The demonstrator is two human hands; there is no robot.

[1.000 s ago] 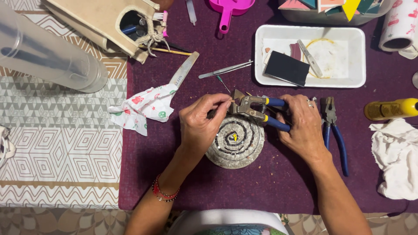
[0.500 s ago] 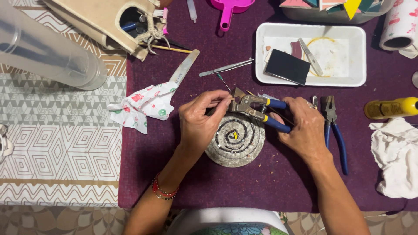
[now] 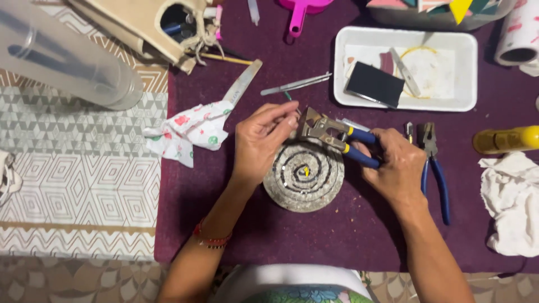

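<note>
Cloth point(image 3: 236, 224) of deep purple covers the worktable, and we see everything else laid on it. Off its left edge a clear plastic jug point(image 3: 62, 62) lies on its side on a patterned mat. At the top right sits a white tray point(image 3: 466, 67) holding a black block point(image 3: 375, 84). A crumpled white rag point(image 3: 514, 202) lies at the right edge, and a printed paper napkin point(image 3: 191, 129) lies left of the hands. In the middle sits the round grey disc point(image 3: 304, 175) with a dark spiral of small pieces and a yellow bit at its centre. Our left hand point(image 3: 261, 140) rests on the disc's upper left edge, its fingertips pinched together around something too small for us to make out, right at the nose of the nippers point(image 3: 331, 136). Our right hand point(image 3: 396, 165) is clenched around the nippers' blue handles, just right of the disc. A second pair of blue-handled pliers point(image 3: 432, 163) lies beside that hand. Metal tweezers point(image 3: 296, 84) lie above the hands.
</note>
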